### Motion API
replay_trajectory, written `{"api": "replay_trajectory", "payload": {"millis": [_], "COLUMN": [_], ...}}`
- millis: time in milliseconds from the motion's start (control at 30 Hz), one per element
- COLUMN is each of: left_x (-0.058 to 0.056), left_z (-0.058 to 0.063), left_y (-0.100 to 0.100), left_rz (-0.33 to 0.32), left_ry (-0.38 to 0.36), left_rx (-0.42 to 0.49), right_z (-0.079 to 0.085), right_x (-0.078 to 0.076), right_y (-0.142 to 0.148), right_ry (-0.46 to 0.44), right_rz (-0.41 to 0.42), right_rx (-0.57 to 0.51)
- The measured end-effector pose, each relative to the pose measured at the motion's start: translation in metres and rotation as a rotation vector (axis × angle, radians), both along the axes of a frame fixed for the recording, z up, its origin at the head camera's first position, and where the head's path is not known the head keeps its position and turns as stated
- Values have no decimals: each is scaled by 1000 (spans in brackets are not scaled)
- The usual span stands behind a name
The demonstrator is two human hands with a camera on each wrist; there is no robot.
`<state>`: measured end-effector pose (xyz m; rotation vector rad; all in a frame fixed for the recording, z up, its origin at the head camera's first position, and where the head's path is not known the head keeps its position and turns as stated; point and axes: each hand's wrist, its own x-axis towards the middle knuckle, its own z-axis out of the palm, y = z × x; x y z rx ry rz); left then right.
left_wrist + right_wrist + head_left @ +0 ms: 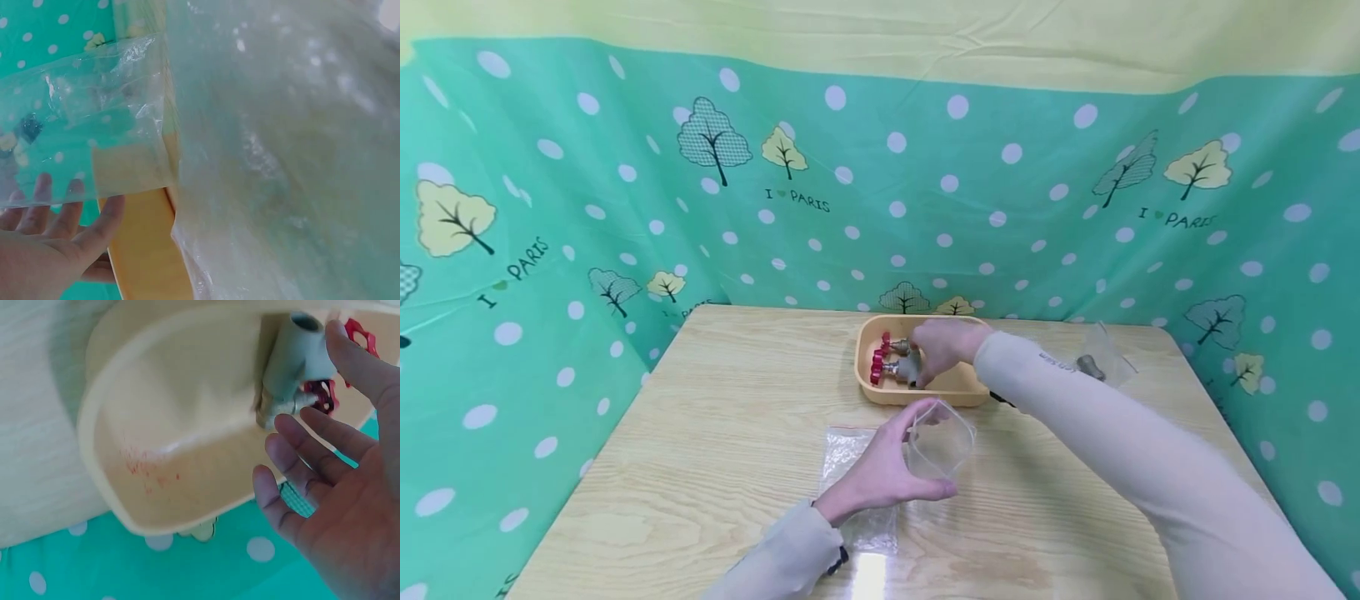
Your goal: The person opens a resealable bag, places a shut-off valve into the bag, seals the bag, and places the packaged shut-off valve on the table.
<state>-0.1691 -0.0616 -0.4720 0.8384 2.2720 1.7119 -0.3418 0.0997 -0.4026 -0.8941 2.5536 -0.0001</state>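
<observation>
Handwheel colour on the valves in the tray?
Red; the handwheels show best in the head view.

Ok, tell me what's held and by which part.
Left grip: clear bag, near its open mouth. Right grip: at a grey valve; a hold cannot be told.

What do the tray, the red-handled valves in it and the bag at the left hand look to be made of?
Tray: probably molded plastic, smooth with a soft sheen and rounded rim.
Valves: bodies look like dull gray metal, perhaps cast; handwheels glossy red, painted metal or plastic, unclear.
Bag: thin clear plastic film, see-through, creased, with bright glints.
</observation>
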Motion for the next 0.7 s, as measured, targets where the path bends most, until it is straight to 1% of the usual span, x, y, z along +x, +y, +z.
{"api": "replay_trajectory", "payload": {"millis": [133, 267, 500, 700], "left_x": [0, 1, 1, 1], "left_z": [-4, -5, -5, -6], "left_y": [0, 1, 0, -2], "left_rz": [-14, -27, -20, -9], "left_ry": [2, 4, 15, 18], "left_rx": [5, 7, 3, -1], "right_z": [-9, -14, -19, -21], "right_x": [1, 3, 2, -1], "right_y": [-2, -1, -1, -6], "right_ry": [0, 0, 11, -27], "right_rz": [-16, -42, -51, -81], "right_rx": [16, 13, -4, -40]}}
